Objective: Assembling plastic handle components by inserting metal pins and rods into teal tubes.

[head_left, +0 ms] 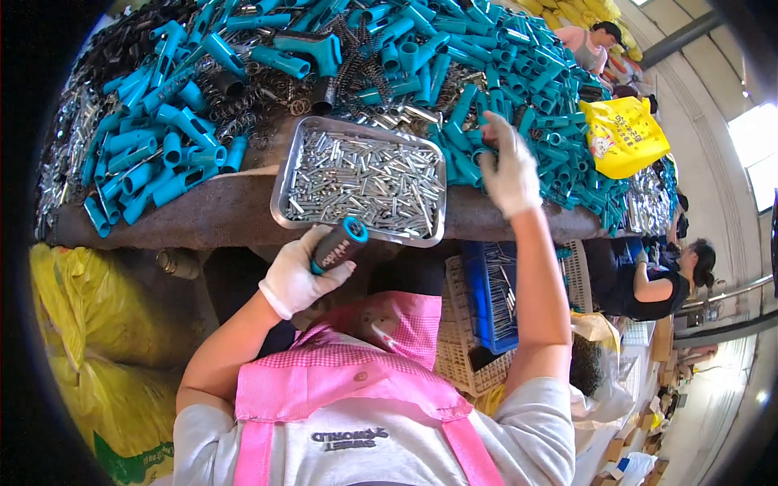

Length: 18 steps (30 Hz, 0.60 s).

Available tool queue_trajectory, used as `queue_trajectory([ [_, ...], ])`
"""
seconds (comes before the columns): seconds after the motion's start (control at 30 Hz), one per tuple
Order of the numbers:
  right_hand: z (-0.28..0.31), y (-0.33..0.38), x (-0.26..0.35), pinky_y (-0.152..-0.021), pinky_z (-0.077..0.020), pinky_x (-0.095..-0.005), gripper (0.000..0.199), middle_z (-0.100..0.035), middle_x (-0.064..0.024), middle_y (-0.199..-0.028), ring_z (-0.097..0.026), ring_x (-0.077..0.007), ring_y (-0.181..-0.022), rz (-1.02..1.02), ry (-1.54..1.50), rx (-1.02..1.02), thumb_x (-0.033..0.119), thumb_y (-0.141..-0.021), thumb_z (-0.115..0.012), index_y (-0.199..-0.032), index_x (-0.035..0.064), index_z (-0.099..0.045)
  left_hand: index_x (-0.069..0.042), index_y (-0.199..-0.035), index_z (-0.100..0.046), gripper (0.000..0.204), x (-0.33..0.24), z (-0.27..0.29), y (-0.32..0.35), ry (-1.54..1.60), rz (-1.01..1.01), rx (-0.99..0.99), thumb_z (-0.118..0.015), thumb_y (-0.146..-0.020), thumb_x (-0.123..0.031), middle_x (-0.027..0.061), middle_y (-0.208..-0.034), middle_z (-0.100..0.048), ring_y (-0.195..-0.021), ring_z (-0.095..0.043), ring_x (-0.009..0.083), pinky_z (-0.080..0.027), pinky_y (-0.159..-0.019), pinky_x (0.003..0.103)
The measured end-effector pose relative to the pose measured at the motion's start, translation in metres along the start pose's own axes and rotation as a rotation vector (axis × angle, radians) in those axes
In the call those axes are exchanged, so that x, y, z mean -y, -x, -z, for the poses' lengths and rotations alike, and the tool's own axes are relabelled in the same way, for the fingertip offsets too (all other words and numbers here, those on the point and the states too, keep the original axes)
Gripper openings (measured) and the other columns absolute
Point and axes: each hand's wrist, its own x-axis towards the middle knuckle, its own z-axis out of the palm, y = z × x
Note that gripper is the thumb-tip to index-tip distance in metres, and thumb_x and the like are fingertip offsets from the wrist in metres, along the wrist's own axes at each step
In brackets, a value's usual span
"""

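The worktop (243, 215), a dark brown surface, runs across the upper half of the frame. It is heaped with teal plastic tubes (502, 73) from the upper left to the right edge, with dark coil springs (243, 105) mixed in at upper centre. At the left edge lies a bank of shiny metal parts (69, 154). A yellow bag (622, 134) sits on the heap at upper right, and yellow sacks (97, 324) fill the lower left under the worktop.

At the middle of the frame a steel tray (292, 166) rests on the worktop's near edge, full of small silver pins (365, 182). Below it, right of centre, stands a blue crate (478, 283) over pale baskets.

The gloved right hand (510, 166) is stretched up to the teal heap just right of the tray, its fingers curled among the tubes; whether they have closed on one I cannot tell. The gloved left hand (300, 275), just below the tray's near rim, grips a dark handle with a teal end cap (339, 243), fingers wrapped round it.

By the look of it, this is the fetching step of an assembly: one part held ready, the other hand picking. The next move calls for singling out one tube from the tangle and bringing it to the handle squarely.
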Motion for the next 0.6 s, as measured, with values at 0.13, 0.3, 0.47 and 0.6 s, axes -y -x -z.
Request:
queue_trajectory([
  [0.13, -0.019, -0.004, -0.104, -0.091, -0.0433, -0.041, 0.058, -0.056, -0.0139, -0.113, -0.05, -0.0331, -0.109, 0.094, 0.47, 0.299, -0.002, -0.07, -0.053, -0.126, 0.0152, -0.047, -0.004, -0.109, -0.055, 0.041, -0.005, -0.006, -0.002, 0.029, 0.067, 0.034, -0.072, -0.074, -0.018, 0.007, -0.084, -0.061, -0.076, -0.056, 0.0132, -0.045, -0.076, 0.029],
  [0.3, 0.008, -0.023, -0.078, -0.09, -0.0441, -0.0407, 0.042, -0.055, -0.0166, -0.107, -0.051, -0.0336, -0.106, -0.013, 0.327, 0.068, 0.006, -0.067, -0.062, -0.108, 0.0086, -0.055, -0.005, -0.103, -0.057, 0.036, 0.001, 0.001, 0.01, -0.146, 0.045, -0.045, -0.071, -0.073, -0.02, 0.0136, -0.081, -0.064, -0.075, -0.064, 0.026, -0.049, -0.071, 0.033],
  [0.47, 0.031, 0.008, -0.03, -0.065, -0.0484, -0.029, 0.031, -0.062, -0.0081, -0.076, -0.061, -0.0183, -0.067, -0.398, -0.557, 0.242, 0.023, -0.081, -0.066, -0.1, 0.0016, -0.055, -0.007, -0.101, -0.057, 0.034, 0.007, 0.004, 0.013, -0.2, 0.004, -0.119, -0.07, -0.073, -0.022, 0.0155, -0.081, -0.065, -0.078, -0.065, 0.0309, -0.05, -0.069, 0.036],
  [0.6, 0.049, 0.042, 0.042, -0.064, -0.0476, -0.0257, 0.034, -0.063, -0.0039, -0.077, -0.059, -0.0098, -0.07, -0.306, -0.943, 0.668, 0.015, -0.071, -0.073, -0.097, -0.0001, -0.058, -0.011, -0.1, -0.057, 0.031, -0.001, 0.006, 0.01, -0.249, 0.006, 0.047, -0.067, -0.074, -0.025, 0.0148, -0.081, -0.064, -0.078, -0.062, 0.033, -0.049, -0.069, 0.038],
])
